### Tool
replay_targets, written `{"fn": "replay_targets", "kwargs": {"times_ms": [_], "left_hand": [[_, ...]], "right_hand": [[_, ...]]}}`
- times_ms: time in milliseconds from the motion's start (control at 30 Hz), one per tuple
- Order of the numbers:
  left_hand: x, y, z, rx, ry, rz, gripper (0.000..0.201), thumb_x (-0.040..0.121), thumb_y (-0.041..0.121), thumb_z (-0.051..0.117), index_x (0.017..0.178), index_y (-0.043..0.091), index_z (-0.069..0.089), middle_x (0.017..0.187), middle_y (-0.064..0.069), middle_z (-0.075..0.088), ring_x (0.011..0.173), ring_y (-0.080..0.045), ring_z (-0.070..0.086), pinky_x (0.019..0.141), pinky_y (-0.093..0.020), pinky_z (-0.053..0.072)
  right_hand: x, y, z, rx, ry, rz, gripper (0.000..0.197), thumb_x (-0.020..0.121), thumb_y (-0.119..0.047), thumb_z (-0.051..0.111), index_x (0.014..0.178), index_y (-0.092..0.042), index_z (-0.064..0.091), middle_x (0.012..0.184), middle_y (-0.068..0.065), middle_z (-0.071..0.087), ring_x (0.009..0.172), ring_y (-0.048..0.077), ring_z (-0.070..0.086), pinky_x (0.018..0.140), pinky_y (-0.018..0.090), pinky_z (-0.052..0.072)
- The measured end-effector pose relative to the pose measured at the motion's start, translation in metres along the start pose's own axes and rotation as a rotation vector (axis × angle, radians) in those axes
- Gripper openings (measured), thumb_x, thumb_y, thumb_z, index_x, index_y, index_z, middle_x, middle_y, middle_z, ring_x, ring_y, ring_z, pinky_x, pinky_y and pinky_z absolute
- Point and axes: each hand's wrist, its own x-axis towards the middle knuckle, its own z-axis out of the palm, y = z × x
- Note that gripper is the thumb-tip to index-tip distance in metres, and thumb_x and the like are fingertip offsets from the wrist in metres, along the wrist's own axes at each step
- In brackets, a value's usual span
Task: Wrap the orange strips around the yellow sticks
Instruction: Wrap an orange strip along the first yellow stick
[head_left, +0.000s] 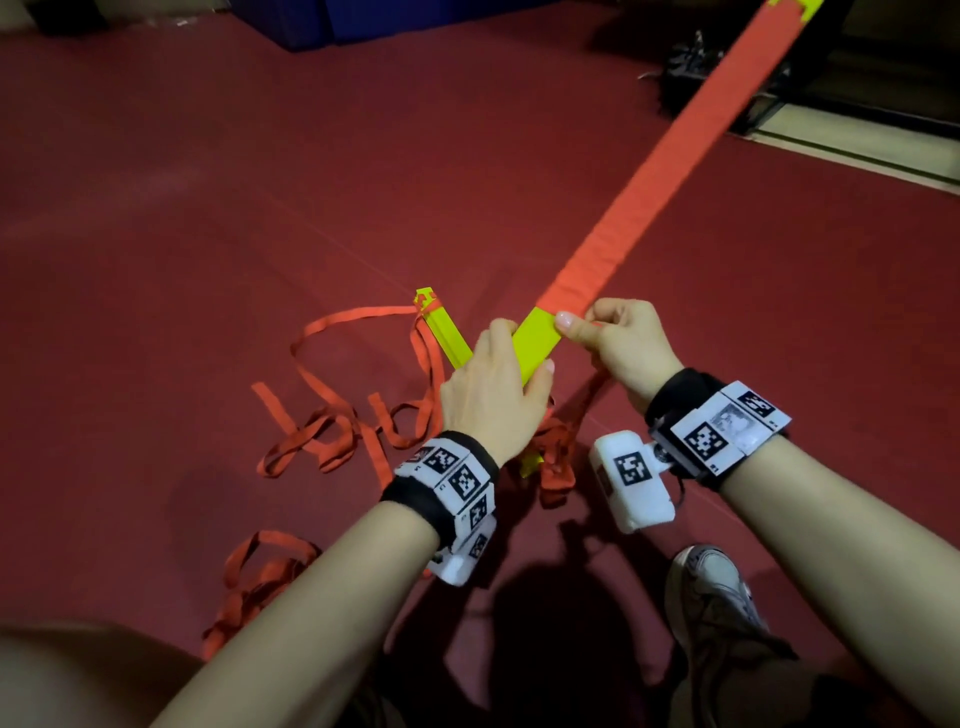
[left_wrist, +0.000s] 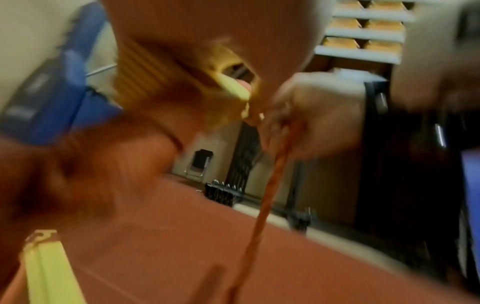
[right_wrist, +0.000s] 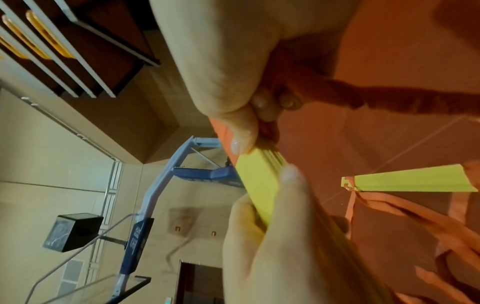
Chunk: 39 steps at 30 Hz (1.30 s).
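Head view: from above, facing down and forward onto the held yellow stick (head_left: 535, 340), both wrists in frame, red floor (head_left: 208, 208) behind it. Left wrist view: very close, low beneath the stick (left_wrist: 235, 88), facing up toward wall shelving (left_wrist: 363, 26) beyond it; heavily blurred. Right wrist view: very close beside the stick (right_wrist: 255, 185), rolled sideways, facing across it toward a blue frame (right_wrist: 155, 185). Shared by all three: held stick and second yellow stick (head_left: 447, 332) (left_wrist: 49, 273) (right_wrist: 410, 181) lying on floor beside it.
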Motion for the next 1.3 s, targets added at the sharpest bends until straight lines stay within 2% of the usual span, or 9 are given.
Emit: {"fn": "replay_targets", "kwargs": {"times_ms": [100, 200, 300, 500, 633, 733, 933, 1100, 1300], "left_hand": [[0.015, -0.001, 0.000, -0.412, -0.224, -0.092, 0.040, 0.085, 0.038, 0.073, 0.111, 0.022, 0.046, 0.094, -0.006, 0.071, 0.071, -0.029, 0.068, 0.069, -0.040, 0.055], [0.017, 0.005, -0.004, -1.059, -0.503, -0.206, 0.046, 0.091, 0.008, 0.074, 0.126, 0.013, 0.046, 0.098, -0.018, 0.069, 0.060, -0.024, 0.069, 0.056, -0.036, 0.058], [0.012, 0.010, 0.002, -1.232, -0.406, -0.201, 0.047, 0.088, 0.010, 0.077, 0.128, 0.017, 0.053, 0.083, -0.006, 0.064, 0.062, -0.024, 0.062, 0.056, -0.034, 0.055], [0.013, -0.010, 0.009, -0.994, -0.289, -0.069, 0.059, 0.091, 0.008, 0.074, 0.138, 0.022, 0.041, 0.084, 0.001, 0.064, 0.058, -0.025, 0.059, 0.054, -0.037, 0.056], [0.014, -0.017, 0.010, -0.766, -0.191, 0.026, 0.060, 0.087, 0.016, 0.072, 0.134, 0.035, 0.039, 0.073, 0.008, 0.057, 0.060, -0.020, 0.052, 0.063, -0.044, 0.051], [0.017, -0.018, 0.002, -0.494, -0.097, -0.005, 0.064, 0.088, 0.019, 0.069, 0.134, 0.047, 0.034, 0.080, 0.003, 0.062, 0.072, -0.026, 0.060, 0.074, -0.046, 0.052], [0.020, -0.034, -0.009, -0.230, 0.009, -0.075, 0.068, 0.092, 0.020, 0.065, 0.139, 0.051, 0.026, 0.102, 0.001, 0.066, 0.098, -0.038, 0.064, 0.080, -0.042, 0.044], [0.015, -0.052, -0.002, -0.185, -0.018, -0.116, 0.070, 0.092, 0.022, 0.066, 0.140, 0.050, 0.025, 0.105, -0.007, 0.068, 0.101, -0.045, 0.063, 0.087, -0.050, 0.049], [0.014, -0.048, 0.004, -0.269, -0.007, -0.127, 0.068, 0.091, 0.022, 0.069, 0.138, 0.051, 0.029, 0.087, -0.003, 0.062, 0.093, -0.039, 0.062, 0.079, -0.042, 0.044]], "right_hand": [[0.000, -0.001, -0.010, 0.017, -0.053, -0.087, 0.035, 0.088, -0.022, 0.075, 0.067, -0.014, 0.049, 0.059, 0.003, 0.034, 0.053, 0.014, 0.028, 0.050, 0.029, 0.022], [0.000, -0.007, -0.018, -0.054, -0.069, -0.185, 0.020, 0.093, -0.013, 0.070, 0.076, -0.007, 0.061, 0.055, -0.016, 0.046, 0.053, 0.002, 0.039, 0.054, 0.018, 0.033], [0.001, -0.010, -0.019, -0.140, -0.067, -0.179, 0.013, 0.095, -0.008, 0.066, 0.083, -0.005, 0.067, 0.051, -0.021, 0.052, 0.051, -0.003, 0.046, 0.056, 0.011, 0.034], [-0.001, -0.004, -0.008, -0.358, -0.074, -0.141, 0.020, 0.082, -0.028, 0.066, 0.077, -0.009, 0.070, 0.068, 0.004, 0.062, 0.068, 0.009, 0.050, 0.070, 0.040, 0.045], [-0.003, -0.016, -0.006, -0.421, -0.112, -0.089, 0.018, 0.084, -0.009, 0.064, 0.066, -0.013, 0.066, 0.056, 0.001, 0.060, 0.049, 0.005, 0.051, 0.055, 0.026, 0.043], [0.002, -0.022, -0.012, -0.545, -0.088, -0.039, 0.016, 0.076, -0.005, 0.062, 0.070, -0.015, 0.072, 0.064, 0.003, 0.071, 0.058, 0.015, 0.062, 0.060, 0.028, 0.051], [0.012, -0.029, -0.060, -0.941, 0.290, 0.025, 0.021, 0.081, -0.015, 0.059, 0.096, -0.021, 0.074, 0.101, 0.016, 0.071, 0.108, 0.040, 0.060, 0.093, 0.044, 0.048], [0.018, -0.043, -0.093, -0.791, 0.584, -0.074, 0.033, 0.082, -0.005, 0.050, 0.100, -0.020, 0.073, 0.104, 0.013, 0.072, 0.113, 0.038, 0.058, 0.098, 0.043, 0.048], [0.025, -0.031, -0.071, -0.738, 0.302, -0.091, 0.057, 0.074, 0.007, 0.053, 0.126, -0.013, 0.062, 0.142, 0.021, 0.050, 0.134, 0.037, 0.047, 0.113, 0.033, 0.032]]}}
